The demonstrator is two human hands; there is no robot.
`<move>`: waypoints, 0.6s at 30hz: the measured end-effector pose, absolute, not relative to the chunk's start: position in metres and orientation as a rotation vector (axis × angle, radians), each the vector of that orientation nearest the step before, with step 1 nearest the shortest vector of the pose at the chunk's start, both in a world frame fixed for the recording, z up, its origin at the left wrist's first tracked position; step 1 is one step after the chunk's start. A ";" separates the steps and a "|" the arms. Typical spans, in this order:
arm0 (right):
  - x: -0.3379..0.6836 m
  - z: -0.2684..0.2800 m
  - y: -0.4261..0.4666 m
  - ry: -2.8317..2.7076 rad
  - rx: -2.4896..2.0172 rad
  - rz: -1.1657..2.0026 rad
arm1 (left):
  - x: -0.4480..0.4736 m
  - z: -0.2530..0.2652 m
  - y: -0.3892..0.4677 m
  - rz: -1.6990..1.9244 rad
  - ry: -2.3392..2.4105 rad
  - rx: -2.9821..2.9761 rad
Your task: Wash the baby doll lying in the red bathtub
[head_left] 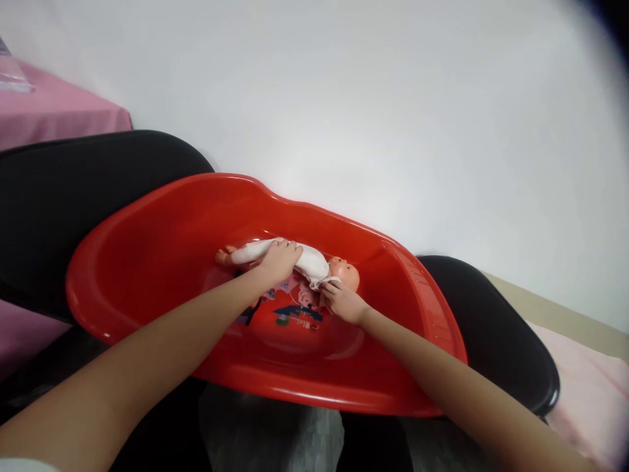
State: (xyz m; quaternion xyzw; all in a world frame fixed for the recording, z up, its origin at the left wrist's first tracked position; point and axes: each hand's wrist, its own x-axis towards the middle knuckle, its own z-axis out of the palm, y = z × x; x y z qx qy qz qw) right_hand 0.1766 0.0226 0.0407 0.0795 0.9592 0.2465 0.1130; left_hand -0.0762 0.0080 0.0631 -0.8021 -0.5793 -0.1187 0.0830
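The left hand lies flat and closed over the middle of a small doll, while the right hand pinches the white cloth near its head. The doll lies on its back inside the red tub. It looks light, with a soft body and a hard head, so the middle seems the safest place to hold; the tub rests on two black chairs.

Bright, even light (edges warped, vignetted).

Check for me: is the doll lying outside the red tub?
No, the doll lies inside the red tub, with the left hand on its body and the right hand near its head.
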 end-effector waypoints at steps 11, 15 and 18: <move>0.121 0.060 0.004 3.007 -0.085 0.675 | -0.073 0.064 0.007 -0.301 -1.749 -2.404; 0.139 0.044 0.024 2.809 -0.034 0.766 | -0.072 0.066 0.007 -0.295 -1.771 -2.389; 0.167 0.026 0.032 2.633 0.155 0.811 | -0.072 0.068 0.005 -0.298 -1.768 -2.411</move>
